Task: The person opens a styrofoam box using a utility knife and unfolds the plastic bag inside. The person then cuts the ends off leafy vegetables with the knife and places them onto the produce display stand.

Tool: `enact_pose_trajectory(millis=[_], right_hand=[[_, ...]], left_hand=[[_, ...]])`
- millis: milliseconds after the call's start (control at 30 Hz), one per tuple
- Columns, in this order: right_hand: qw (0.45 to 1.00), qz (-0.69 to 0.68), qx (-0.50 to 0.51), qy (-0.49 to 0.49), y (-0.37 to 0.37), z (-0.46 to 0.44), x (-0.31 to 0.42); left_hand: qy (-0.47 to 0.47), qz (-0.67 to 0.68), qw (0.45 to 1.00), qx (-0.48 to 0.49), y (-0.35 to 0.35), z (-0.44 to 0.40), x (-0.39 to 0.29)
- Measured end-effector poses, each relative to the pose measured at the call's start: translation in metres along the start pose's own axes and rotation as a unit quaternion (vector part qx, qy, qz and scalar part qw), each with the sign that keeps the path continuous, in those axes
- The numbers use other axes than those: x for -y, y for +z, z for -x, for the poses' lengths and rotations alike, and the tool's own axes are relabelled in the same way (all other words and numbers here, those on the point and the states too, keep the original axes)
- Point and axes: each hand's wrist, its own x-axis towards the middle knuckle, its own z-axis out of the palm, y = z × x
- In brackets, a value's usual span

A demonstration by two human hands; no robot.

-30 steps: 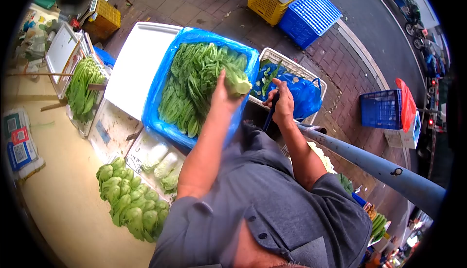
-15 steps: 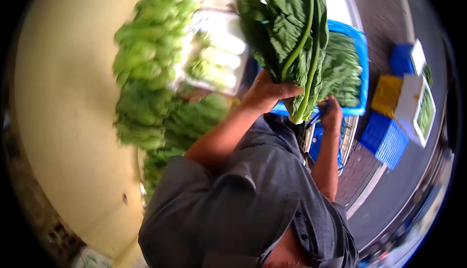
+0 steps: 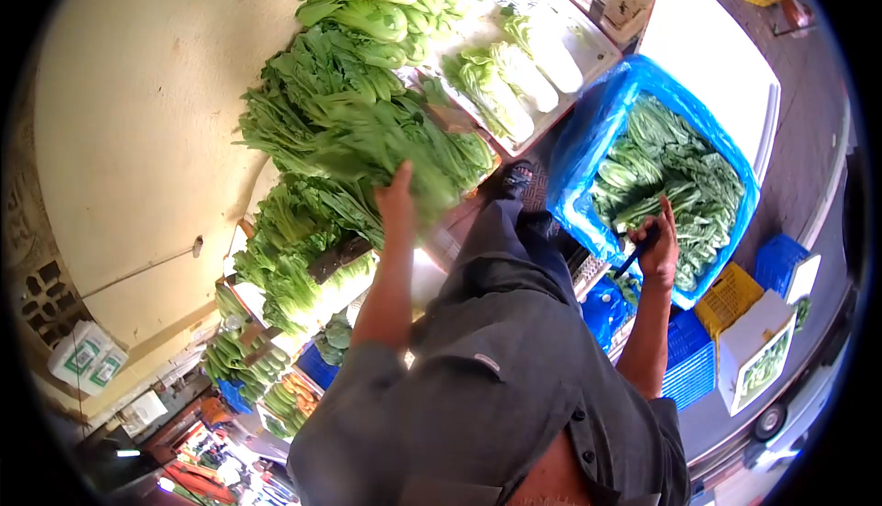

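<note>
My left hand (image 3: 397, 201) is closed around the stem end of a bunch of leafy greens (image 3: 372, 143), blurred by motion, over the pile of dark leafy greens (image 3: 308, 74) on the stall. In my right hand (image 3: 658, 247) is a slim dark tool (image 3: 634, 258), its kind unclear, with one finger pointing out. That hand is above the edge of a blue-lined crate (image 3: 571, 180), which holds many more leafy greens (image 3: 707, 175).
Pale green vegetables (image 3: 367, 10) are heaped at the far end. A white tray (image 3: 588, 46) carries several white-stemmed cabbages (image 3: 501, 92). Lettuce-like greens (image 3: 285, 267) lie nearer on the left. Yellow (image 3: 730, 295) and blue crates (image 3: 689, 359) stand at right beside a white foam box (image 3: 749, 345).
My left hand has swung the greens from in front of me down and left onto the pile. The view has turned, and my right hand has stayed by the blue-lined crate with the dark tool.
</note>
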Motion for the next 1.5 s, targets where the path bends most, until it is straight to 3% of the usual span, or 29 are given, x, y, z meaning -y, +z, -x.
enact_pose_trajectory(millis=[133,233,333,433,467,500,533,567,633,667,700,733,767,833,967,1033,1100,1167,1233,1300,1333,1400,1433,1500], right_hand=[[0.998,0.057,-0.008,-0.015,0.008,0.005,-0.006],[0.985,0.169,0.021,-0.027,0.003,0.016,-0.007],[0.985,0.175,-0.001,-0.001,-0.008,0.02,-0.022],[0.984,0.176,-0.023,0.025,-0.012,0.019,-0.034],[0.977,0.201,-0.057,0.035,-0.01,0.018,-0.036],[0.968,0.234,-0.085,0.022,-0.02,0.013,-0.044],[0.949,0.284,-0.131,0.036,-0.014,0.01,-0.041],[0.923,0.344,-0.171,-0.006,-0.025,0.001,-0.048],[0.89,0.382,-0.239,-0.069,-0.052,-0.008,-0.052],[0.846,0.443,-0.27,-0.127,-0.107,-0.029,-0.076],[0.837,0.437,-0.319,-0.087,-0.092,-0.026,-0.065],[0.803,0.472,-0.358,-0.058,-0.081,-0.025,-0.057],[0.736,0.556,-0.377,-0.086,-0.102,-0.04,-0.072],[0.689,0.582,-0.416,-0.118,-0.074,-0.041,-0.068],[0.745,0.485,-0.44,-0.129,-0.042,-0.017,-0.06],[0.711,0.492,-0.493,-0.101,-0.05,0.0,-0.068],[0.735,0.475,-0.479,-0.064,-0.053,0.007,-0.083],[0.748,0.475,-0.456,-0.078,-0.064,0.001,-0.105],[0.782,0.43,-0.442,-0.095,-0.067,-0.002,-0.107],[0.766,0.433,-0.461,-0.113,-0.067,-0.005,-0.111],[0.773,0.425,-0.464,-0.083,-0.061,-0.002,-0.106],[0.782,0.405,-0.47,-0.062,-0.046,0.007,-0.092],[0.771,0.423,-0.475,-0.028,-0.038,0.009,-0.082],[0.78,0.409,-0.47,-0.061,-0.047,0.006,-0.089]], left_hand=[[0.083,-0.059,0.99,0.093,0.04,-0.027,0.058],[0.102,-0.243,0.964,0.019,0.058,-0.074,0.129],[0.128,-0.379,0.916,0.02,0.077,-0.089,0.142],[0.149,-0.34,0.927,0.043,0.082,-0.082,0.132],[0.17,-0.433,0.885,0.027,0.07,-0.097,0.149],[0.158,-0.454,0.875,0.052,0.063,-0.1,0.145],[0.146,-0.474,0.865,0.078,0.057,-0.102,0.141],[0.092,-0.424,0.889,0.146,0.059,-0.085,0.117],[0.149,-0.526,0.824,0.147,0.042,-0.09,0.13],[0.167,-0.567,0.793,0.152,0.033,-0.089,0.132],[0.231,-0.579,0.769,0.142,0.031,-0.068,0.115],[0.208,-0.519,0.816,0.147,0.036,-0.045,0.097],[0.182,-0.457,0.858,0.149,0.039,-0.028,0.086],[0.08,-0.394,0.882,0.244,0.039,-0.016,0.096],[-0.043,-0.314,0.847,0.427,0.1,0.04,0.08],[0.003,-0.274,0.817,0.507,0.134,0.064,0.098],[0.091,-0.352,0.74,0.566,0.172,0.08,0.114],[0.126,-0.292,0.716,0.622,0.203,0.103,0.152],[0.078,-0.507,0.523,0.681,0.249,0.138,0.146],[0.187,-0.456,0.571,0.657,0.255,0.16,0.223],[0.071,-0.473,0.559,0.677,0.268,0.175,0.221],[0.094,-0.537,0.525,0.654,0.276,0.197,0.236],[0.1,-0.509,0.548,0.656,0.276,0.204,0.241],[0.197,-0.487,0.603,0.6,0.271,0.217,0.265]])
